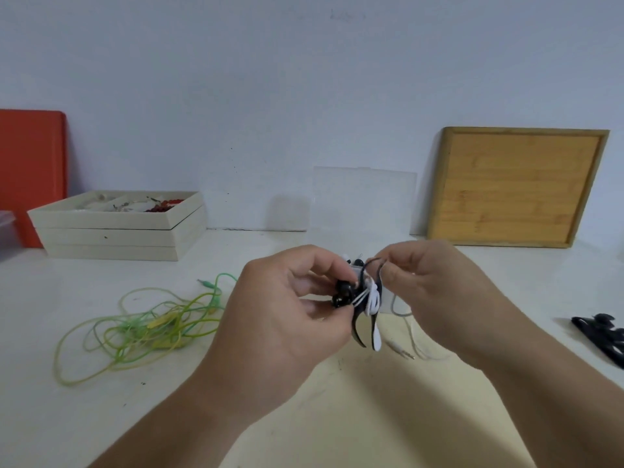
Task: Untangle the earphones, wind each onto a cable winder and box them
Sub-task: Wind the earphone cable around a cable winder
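**Both grips on the cable winder (358, 336)**

The left grip (290, 298) pinches the black cable winder and the right grip (425, 285) pinches its top — white earphones (373, 298) wound round it, above the tabletop (304, 417). Green earphones (141, 329) lie tangled at left.

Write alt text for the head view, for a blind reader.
The left hand and right hand pinch a black-and-white cable winder wrapped with white earphone cable above a pale table. Tangled green earphones lie to the left; black winders lie at far right.
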The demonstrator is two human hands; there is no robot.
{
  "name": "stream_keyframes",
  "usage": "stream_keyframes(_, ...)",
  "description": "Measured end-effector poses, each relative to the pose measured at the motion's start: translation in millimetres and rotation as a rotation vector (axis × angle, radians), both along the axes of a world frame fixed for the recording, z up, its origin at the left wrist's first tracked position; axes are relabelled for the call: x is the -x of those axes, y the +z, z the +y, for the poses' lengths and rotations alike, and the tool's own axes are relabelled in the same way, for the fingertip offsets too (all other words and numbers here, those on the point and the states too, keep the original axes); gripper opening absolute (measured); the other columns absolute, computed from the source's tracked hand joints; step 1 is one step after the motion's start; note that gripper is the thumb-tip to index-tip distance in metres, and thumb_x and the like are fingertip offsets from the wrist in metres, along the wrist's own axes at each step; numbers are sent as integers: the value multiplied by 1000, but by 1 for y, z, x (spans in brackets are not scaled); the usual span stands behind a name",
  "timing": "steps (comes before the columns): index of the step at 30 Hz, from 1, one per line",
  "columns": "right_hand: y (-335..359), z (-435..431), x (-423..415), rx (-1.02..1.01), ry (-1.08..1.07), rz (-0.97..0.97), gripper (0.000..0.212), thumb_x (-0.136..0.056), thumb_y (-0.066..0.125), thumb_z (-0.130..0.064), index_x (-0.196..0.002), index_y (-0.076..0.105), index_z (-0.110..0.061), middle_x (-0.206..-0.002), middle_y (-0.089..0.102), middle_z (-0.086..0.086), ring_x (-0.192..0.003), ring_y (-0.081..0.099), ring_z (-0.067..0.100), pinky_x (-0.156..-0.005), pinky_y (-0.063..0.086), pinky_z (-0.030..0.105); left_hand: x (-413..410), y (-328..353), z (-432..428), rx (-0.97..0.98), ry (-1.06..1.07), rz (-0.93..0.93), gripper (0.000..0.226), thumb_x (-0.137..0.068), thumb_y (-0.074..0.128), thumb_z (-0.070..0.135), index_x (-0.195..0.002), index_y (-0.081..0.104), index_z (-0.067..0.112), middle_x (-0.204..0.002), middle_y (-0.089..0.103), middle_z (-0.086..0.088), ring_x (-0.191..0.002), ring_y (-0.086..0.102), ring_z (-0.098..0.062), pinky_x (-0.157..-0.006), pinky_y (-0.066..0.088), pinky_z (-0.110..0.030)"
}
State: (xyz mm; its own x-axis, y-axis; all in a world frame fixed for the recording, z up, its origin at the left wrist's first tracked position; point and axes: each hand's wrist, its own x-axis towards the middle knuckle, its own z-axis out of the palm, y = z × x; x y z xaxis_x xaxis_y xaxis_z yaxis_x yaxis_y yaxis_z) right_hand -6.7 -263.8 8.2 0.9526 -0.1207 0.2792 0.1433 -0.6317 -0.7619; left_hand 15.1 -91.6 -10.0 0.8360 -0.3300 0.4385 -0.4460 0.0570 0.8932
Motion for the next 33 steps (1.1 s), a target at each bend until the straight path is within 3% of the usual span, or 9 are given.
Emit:
stream_keyframes(6,1,4,2,86,95,74,42,-100,49,-28,-61,59,-14,-47,52,-4,-42,36,7,-43,29,14,-3,3,1,160,79,-4,26,-68,77,-7,-79,71,16,-74,75,-6,-66,72,-20,-57,54,-23)
stream_keyframes(15,-5,7,3,-7,334,178,29,-100,52,-27,-83,74,-19,-72,68,-5,-69,57,6,-70,42,23,-11,2,1,327,177,140,20,-62,76,13,-79,74,24,-91,75,-12,-79,73,-34,-91,53,-62)
stream_keyframes(18,-9,7,2,-71,386,214,25,-99,54,-27,-85,74,-20,-68,63,-4,-71,59,13,-74,44,28,-12,4,1,393,104,216,25,-63,76,4,-84,70,17,-97,73,-22,-89,72,-40,-89,56,-54)
stream_keyframes(20,-7,4,3,-127,394,231,15,-95,61,-21,-88,74,-19,-65,56,-4,-63,55,14,-61,43,18,-15,4,3,463,122,266,27,-69,73,-8,-90,64,7,-93,73,-20,-83,74,-31,-81,60,-45)
stream_keyframes(22,-5,0,3,-160,374,226,7,-88,71,-20,-94,73,-22,-61,51,-4,-55,47,16,-56,42,25,-21,4,7,514,193,299,18,-82,62,-13,-93,62,2,-87,71,-17,-77,72,-24,-79,61,-40)
stream_keyframes(24,-5,-10,0,-168,273,204,17,-80,77,-21,-95,72,-25,-57,49,-2,-50,41,18,-57,36,36,-29,3,13,535,303,310,17,-85,59,-14,-94,63,1,-87,69,-17,-76,71,-22,-80,61,-37)
stream_keyframes(27,0,-27,-2,-259,92,171,6,-81,75,-11,-78,70,-13,-52,45,2,-46,33,18,-51,27,31,-39,1,22,556,466,304,21,-82,62,-14,-89,63,5,-85,70,-13,-76,71,-20,-77,61,-30)
stream_keyframes(31,10,-50,-1,-370,-95,73,25,-85,68,-22,-67,69,-5,-53,46,3,-45,38,14,-40,34,20,-47,0,31,571,606,274,21,-82,65,-11,-86,64,9,-83,69,-9,-78,69,-20,-77,60,-28)
stream_keyframes(33,12,-58,-1,-393,-181,-3,35,-88,66,-30,-61,68,-8,-49,49,-1,-49,43,15,-46,42,21,-49,0,33,576,634,259,20,-81,65,-10,-88,65,9,-84,69,-10,-78,69,-20,-76,60,-27)
